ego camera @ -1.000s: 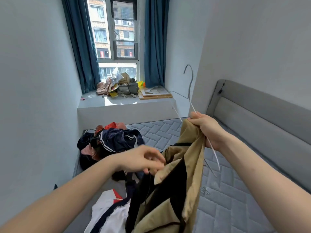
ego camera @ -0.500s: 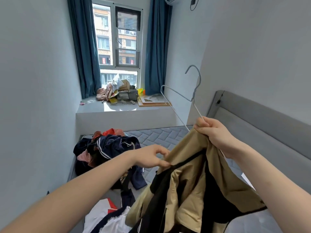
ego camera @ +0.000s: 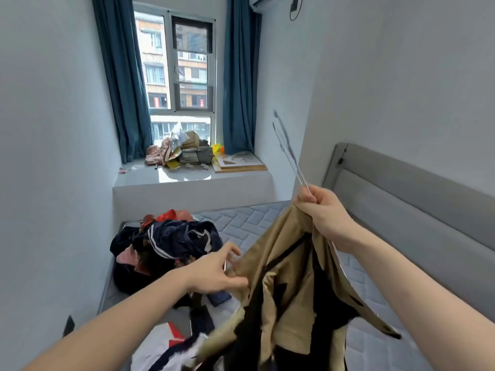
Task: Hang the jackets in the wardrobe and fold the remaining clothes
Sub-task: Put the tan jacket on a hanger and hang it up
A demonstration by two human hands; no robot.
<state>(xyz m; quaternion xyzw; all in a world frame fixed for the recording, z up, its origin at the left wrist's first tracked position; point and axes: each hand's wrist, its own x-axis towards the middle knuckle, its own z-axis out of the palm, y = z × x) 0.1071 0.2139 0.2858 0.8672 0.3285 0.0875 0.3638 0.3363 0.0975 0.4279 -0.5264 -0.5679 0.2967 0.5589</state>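
Presently we note the right hand (ego camera: pixel 320 210) gripping hanger (ego camera: pixel 290 153) and tan jacket (ego camera: pixel 289 277) collar together; jacket hangs down-frame from it, left hand (ego camera: pixel 217 271), fingers loosely spread, touching its edge.

The hanger (ego camera: pixel 290 153) has swung edge-on; the jacket (ego camera: pixel 289 279) spread wider.

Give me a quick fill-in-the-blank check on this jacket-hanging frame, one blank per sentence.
1. The right hand grips the tan jacket together with a wire ____.
2. The left hand touches the jacket's ____ edge.
3. The pile of dark clothes lies on the ____.

Missing words: hanger; left; mattress
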